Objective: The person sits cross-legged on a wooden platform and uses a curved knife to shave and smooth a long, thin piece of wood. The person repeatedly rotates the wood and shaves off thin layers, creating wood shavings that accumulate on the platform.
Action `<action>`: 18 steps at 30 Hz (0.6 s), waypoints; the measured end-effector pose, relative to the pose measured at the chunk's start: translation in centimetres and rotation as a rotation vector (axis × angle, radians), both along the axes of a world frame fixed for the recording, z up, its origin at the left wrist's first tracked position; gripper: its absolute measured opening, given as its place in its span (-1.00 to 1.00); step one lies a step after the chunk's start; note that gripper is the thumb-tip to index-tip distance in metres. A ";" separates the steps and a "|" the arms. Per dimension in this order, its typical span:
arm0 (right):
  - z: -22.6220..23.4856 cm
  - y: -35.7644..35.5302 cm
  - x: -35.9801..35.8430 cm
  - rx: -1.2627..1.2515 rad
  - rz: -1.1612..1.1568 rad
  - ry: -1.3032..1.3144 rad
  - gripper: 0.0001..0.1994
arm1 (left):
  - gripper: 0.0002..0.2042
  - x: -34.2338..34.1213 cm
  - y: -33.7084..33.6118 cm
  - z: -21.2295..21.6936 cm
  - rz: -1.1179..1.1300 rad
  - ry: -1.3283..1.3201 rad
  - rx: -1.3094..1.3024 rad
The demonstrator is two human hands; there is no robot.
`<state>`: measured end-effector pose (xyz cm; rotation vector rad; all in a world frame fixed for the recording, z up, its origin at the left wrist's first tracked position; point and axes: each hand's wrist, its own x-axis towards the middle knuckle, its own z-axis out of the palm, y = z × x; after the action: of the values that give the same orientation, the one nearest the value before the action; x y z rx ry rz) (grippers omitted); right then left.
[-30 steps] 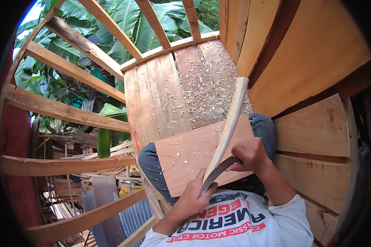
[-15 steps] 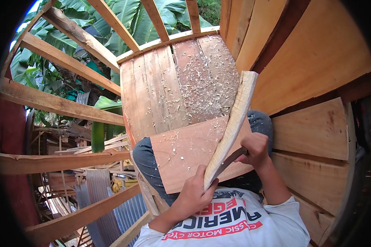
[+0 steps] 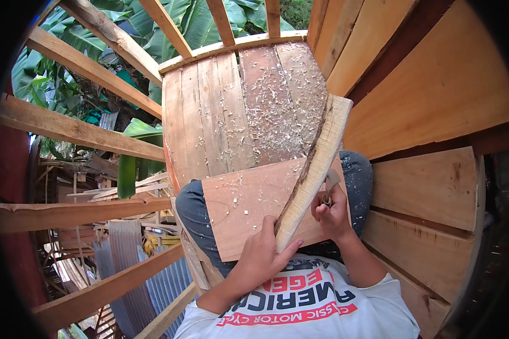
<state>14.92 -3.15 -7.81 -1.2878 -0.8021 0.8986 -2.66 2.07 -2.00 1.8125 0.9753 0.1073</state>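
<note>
A long, slightly curved strip of pale wood [image 3: 315, 175], with dark bark along its left edge, slants away from my body. My left hand [image 3: 261, 255] is closed around its near end, thumb on the right side and fingers on the left. On the right of the strip, my right hand [image 3: 335, 216] grips a knife [image 3: 332, 179] whose short, broad blade points away from me, close to the wood. Part of the knife's handle shows between the fingers. Under the strip, a flat reddish-brown board [image 3: 237, 220] lies across my lap, with a few small chips on it.
Wood shavings [image 3: 277, 113] cover much of the plank floor [image 3: 198, 124] ahead. Plank walls [image 3: 424, 198] rise close on my right. At left, open wooden rails [image 3: 85, 217] stand before corrugated metal sheets [image 3: 131, 254], scrap timber and large banana leaves [image 3: 192, 34].
The knife has turned from pointing toward me along the strip's near end to pointing away. My right hand has moved slightly left and nearer me. The strip has rolled, showing more bark.
</note>
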 end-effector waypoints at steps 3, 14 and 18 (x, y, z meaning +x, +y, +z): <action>1.0 0.2 -1.8 -0.098 -0.014 0.284 -0.52 | -0.47 0.0 0.1 -0.1 -0.028 -0.014 -0.052; 0.4 -0.7 1.2 -0.146 0.060 -0.699 -0.36 | -0.46 -2.0 1.5 -1.0 0.118 -0.190 -0.278; 0.2 -1.1 2.6 -0.098 -0.050 -1.045 -0.36 | -0.54 -1.9 1.1 -0.3 0.071 -0.194 -0.170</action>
<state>17.49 -4.29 -7.59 -1.8626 -1.5201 0.1553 -4.51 3.21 -2.28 1.5804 0.8840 0.2329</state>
